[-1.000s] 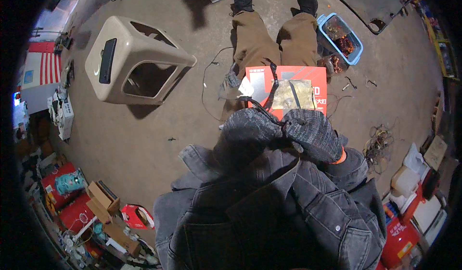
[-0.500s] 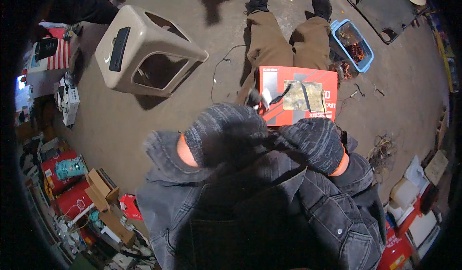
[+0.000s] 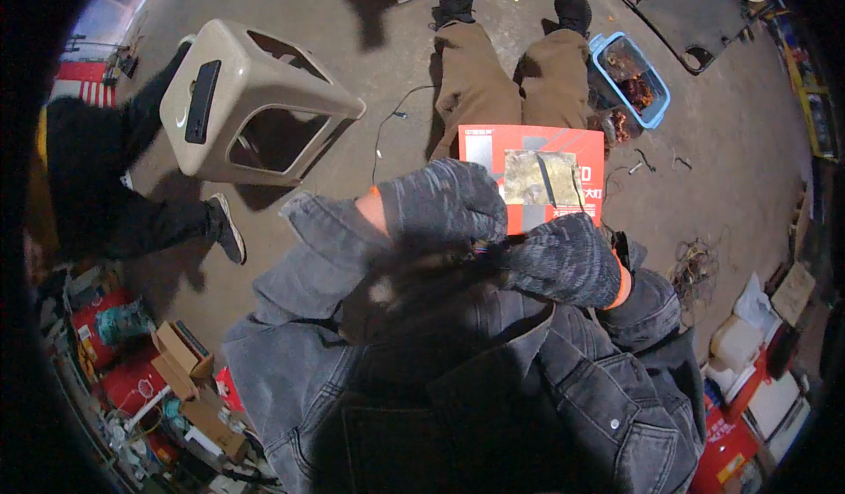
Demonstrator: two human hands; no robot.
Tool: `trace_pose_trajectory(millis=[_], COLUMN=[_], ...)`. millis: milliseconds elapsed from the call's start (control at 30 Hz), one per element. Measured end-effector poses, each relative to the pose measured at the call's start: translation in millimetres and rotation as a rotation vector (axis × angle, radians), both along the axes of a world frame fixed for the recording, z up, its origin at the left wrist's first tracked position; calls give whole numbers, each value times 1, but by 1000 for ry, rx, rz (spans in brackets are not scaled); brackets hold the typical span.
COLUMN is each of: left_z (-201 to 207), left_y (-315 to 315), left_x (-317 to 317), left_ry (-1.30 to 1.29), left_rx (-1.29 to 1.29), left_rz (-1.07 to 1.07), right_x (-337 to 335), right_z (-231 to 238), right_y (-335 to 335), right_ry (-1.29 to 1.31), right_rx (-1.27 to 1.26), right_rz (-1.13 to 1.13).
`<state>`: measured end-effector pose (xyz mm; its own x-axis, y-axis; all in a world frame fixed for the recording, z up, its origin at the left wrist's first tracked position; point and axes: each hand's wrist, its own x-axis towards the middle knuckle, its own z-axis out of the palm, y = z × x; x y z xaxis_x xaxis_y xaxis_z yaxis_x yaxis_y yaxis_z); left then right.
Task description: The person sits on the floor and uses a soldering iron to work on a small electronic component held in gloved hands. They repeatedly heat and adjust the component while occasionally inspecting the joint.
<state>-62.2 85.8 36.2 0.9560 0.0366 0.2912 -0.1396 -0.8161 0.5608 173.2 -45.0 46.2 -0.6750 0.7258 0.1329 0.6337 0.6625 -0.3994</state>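
Observation:
On my lap lies a flat red-and-grey box. A brownish-gold flat piece rests on it, with a dark strip across. My left hand, in a dark grey knit glove, is closed at the box's near left corner. Against the near edge, my right hand is closed too, gloved alike. The two hands almost meet in front of my jacket. Small dark, wire-like bits show between the fingertips; shadow hides what exactly each hand grips.
A beige plastic stool stands front left, with another person's leg beside it. Beyond my legs, right, is a blue-rimmed bin of copper-coloured scrap. A wire tangle lies to the right. Boxes and clutter line the lower left.
My left hand has moved up and slightly right; the dark piece with a white tip beside it is out of sight. Another person has stepped in at the left.

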Motion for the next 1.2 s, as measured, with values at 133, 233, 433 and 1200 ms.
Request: trace_pose_trajectory(millis=[133, 233, 433, 1200], left_z=[-6, 13, 10, 7], left_y=[22, 19, -62, -123], left_x=[-4, -20, -25, -12], left_ry=[-33, -391, -109, 225], left_rx=[-1118, -704, -975, -215], left_rz=[669, 956, 392, 925], right_x=[6, 5, 2, 22], right_z=[11, 12, -5, 2], right_y=[-5, -9, -19, 6], right_ry=[105, 95, 84, 474], right_rx=[17, -111, -51, -348], right_rz=[-92, -321, -368, -962])
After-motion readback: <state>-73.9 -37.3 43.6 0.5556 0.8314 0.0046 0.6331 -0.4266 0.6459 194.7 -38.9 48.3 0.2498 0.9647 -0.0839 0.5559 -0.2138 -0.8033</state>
